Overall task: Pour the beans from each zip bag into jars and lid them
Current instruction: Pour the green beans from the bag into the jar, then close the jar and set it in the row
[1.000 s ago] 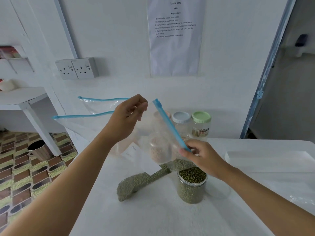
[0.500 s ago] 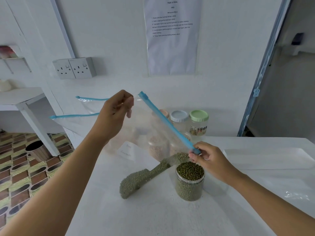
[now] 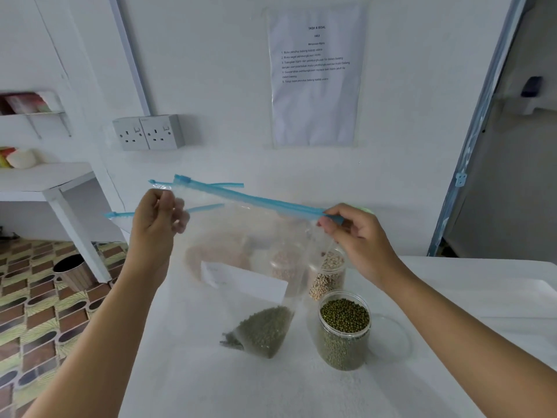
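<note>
Left hand (image 3: 156, 218) up at the top left corner of the clear zip bag (image 3: 241, 236), fingers curled in, grip closed on the plastic just below the blue zip strip (image 3: 256, 201); right hand (image 3: 352, 233) at the strip's right end, thumb and fingertips in a tight pinch, grip closed on the zip itself. The strip runs taut between the two hands, its left end a little higher than its right; the bag hangs flat beneath it, facing the camera, a white label (image 3: 244, 282) across its middle. The green beans (image 3: 265, 330) sit bunched in the bag's lowest corner, down at the worktop (image 3: 196, 384); touching it or just clear, I cannot tell. Just right of that corner stands the open jar (image 3: 343, 330), upright, filled nearly to the rim with green beans, no lid on it. Beyond it, further back, a second jar (image 3: 327, 276) of pale beans, partly behind the bag; another shows dimly through the plastic. Far left, behind the left hand, more blue zip strips (image 3: 120, 214) of other bags poke out.
</note>
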A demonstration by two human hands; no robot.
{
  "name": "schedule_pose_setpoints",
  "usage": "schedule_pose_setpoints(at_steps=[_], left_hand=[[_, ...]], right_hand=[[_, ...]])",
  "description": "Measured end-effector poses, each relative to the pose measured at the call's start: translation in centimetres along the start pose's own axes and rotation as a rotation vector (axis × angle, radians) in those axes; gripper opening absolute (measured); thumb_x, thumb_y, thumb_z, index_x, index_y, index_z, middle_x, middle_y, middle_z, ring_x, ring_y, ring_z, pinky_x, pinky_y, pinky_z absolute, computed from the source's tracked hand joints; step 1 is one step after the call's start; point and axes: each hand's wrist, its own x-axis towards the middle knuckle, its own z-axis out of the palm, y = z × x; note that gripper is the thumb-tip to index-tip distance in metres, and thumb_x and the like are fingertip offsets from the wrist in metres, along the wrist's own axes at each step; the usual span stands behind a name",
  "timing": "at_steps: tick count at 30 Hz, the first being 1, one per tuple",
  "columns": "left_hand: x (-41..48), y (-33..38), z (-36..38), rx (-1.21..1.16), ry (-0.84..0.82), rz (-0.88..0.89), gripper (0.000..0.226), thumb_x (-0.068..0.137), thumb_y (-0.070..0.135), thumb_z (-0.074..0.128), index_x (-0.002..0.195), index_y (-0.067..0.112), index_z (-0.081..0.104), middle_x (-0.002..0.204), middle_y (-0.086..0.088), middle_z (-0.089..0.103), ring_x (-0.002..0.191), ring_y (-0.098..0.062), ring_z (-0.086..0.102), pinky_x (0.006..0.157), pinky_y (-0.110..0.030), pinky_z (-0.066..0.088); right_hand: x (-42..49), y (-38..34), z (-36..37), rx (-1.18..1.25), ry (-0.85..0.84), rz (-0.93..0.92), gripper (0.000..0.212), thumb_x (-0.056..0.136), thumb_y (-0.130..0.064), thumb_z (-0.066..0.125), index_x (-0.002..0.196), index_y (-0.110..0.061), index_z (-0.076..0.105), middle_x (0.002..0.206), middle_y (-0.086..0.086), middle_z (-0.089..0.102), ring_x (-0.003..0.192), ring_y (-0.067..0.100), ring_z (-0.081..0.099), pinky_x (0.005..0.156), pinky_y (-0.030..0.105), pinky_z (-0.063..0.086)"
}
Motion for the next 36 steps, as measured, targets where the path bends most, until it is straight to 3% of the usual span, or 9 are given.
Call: schedule_pose_setpoints(at_steps=[3, 9, 13, 18, 22, 26, 30, 33, 36], left_hand=[[-0.6, -0.9, -1.6, 0.002, 0.061, -0.049, 0.03, 0.113, 0.018, 0.036, 0.086, 0.021, 0.049, 0.076, 0.012, 0.06, 0.064, -0.011, 0.052, 0.061, -0.025, 0.039], [-1.8, -2.5, -3.9, -0.012, 0.065, -0.186, 0.026, 0.112, 0.022, 0.041, 0.09, 0.02, 0.054, 0.078, 0.005, 0.062, 0.066, -0.012, 0.053, 0.062, -0.027, 0.039], [-1.8, -2.2, -4.8, -0.032, 0.014, -0.215, 0.024, 0.111, 0.024, 0.042, 0.098, 0.023, 0.062, 0.081, 0.002, 0.063, 0.068, -0.011, 0.052, 0.064, -0.026, 0.038], [-1.2, -2.8, -6.4, 0.066, 0.064, -0.165, 0.02, 0.109, 0.022, 0.047, 0.1, 0.016, 0.064, 0.082, 0.001, 0.063, 0.071, -0.011, 0.056, 0.071, -0.03, 0.043], [-0.1, -2.7, -6.3, 0.076, 0.1, -0.146, 0.019, 0.109, 0.021, 0.047, 0.099, 0.017, 0.062, 0.081, -0.002, 0.061, 0.074, -0.012, 0.059, 0.071, -0.028, 0.047], [1.3, -1.6, -6.4, 0.07, 0.133, -0.115, 0.021, 0.111, 0.019, 0.041, 0.099, 0.015, 0.058, 0.08, -0.004, 0.055, 0.072, -0.012, 0.056, 0.072, -0.025, 0.051], [2.1, -1.7, -7.5, 0.238, 0.009, -0.147, 0.028, 0.108, 0.007, 0.042, 0.098, 0.022, 0.063, 0.082, -0.004, 0.055, 0.071, -0.014, 0.049, 0.075, -0.034, 0.047], [2.4, -2.1, -8.4, 0.453, -0.18, -0.168, 0.014, 0.104, 0.037, 0.058, 0.097, 0.03, 0.068, 0.085, -0.002, 0.059, 0.072, -0.016, 0.049, 0.074, -0.035, 0.043], [2.8, -2.7, -8.6, 0.594, -0.251, -0.216, 0.031, 0.085, 0.052, 0.074, 0.088, 0.022, 0.067, 0.085, -0.006, 0.067, 0.069, -0.019, 0.053, 0.068, -0.031, 0.042]], right_hand=[[1.3, -1.2, 1.3, -0.048, -0.044, -0.072, 0.013, 0.101, -0.015, 0.062, 0.093, -0.012, 0.071, 0.083, 0.017, 0.058, 0.072, 0.025, 0.046, 0.065, 0.032, 0.036], [3.4, -1.4, 3.7, -0.07, -0.08, -0.098, 0.013, 0.1, -0.011, 0.061, 0.09, -0.012, 0.069, 0.077, -0.014, 0.058, 0.069, 0.012, 0.046, 0.063, 0.027, 0.037], [3.6, -0.6, 5.2, -0.065, -0.126, -0.062, 0.013, 0.1, -0.01, 0.063, 0.09, -0.017, 0.069, 0.077, -0.01, 0.058, 0.067, 0.02, 0.045, 0.062, 0.031, 0.037], [4.0, -0.2, 5.5, -0.106, -0.142, -0.059, 0.013, 0.098, -0.011, 0.064, 0.092, -0.02, 0.071, 0.089, 0.001, 0.064, 0.08, 0.021, 0.059, 0.074, 0.036, 0.05], [4.8, -0.1, 6.3, -0.029, -0.056, -0.016, 0.009, 0.099, -0.009, 0.064, 0.095, -0.013, 0.072, 0.077, 0.003, 0.067, 0.074, 0.023, 0.068, 0.081, 0.037, 0.058], [5.0, 0.1, 7.5, 0.095, -0.031, 0.021, 0.011, 0.098, -0.003, 0.063, 0.105, -0.006, 0.071, 0.072, 0.007, 0.063, 0.068, 0.025, 0.065, 0.078, 0.043, 0.061], [4.8, 1.7, 8.8, 0.0, 0.005, 0.113, 0.015, 0.099, -0.005, 0.06, 0.103, -0.01, 0.074, 0.07, 0.008, 0.065, 0.066, 0.02, 0.063, 0.078, 0.047, 0.059], [5.1, 2.5, 9.6, -0.063, 0.032, 0.176, 0.011, 0.098, -0.008, 0.062, 0.096, -0.008, 0.073, 0.079, 0.014, 0.063, 0.061, 0.015, 0.061, 0.069, 0.032, 0.058], [5.5, 3.4, 10.2, -0.108, 0.019, 0.241, 0.01, 0.094, -0.015, 0.071, 0.087, -0.008, 0.072, 0.066, 0.006, 0.064, 0.058, 0.015, 0.059, 0.068, 0.039, 0.055]])
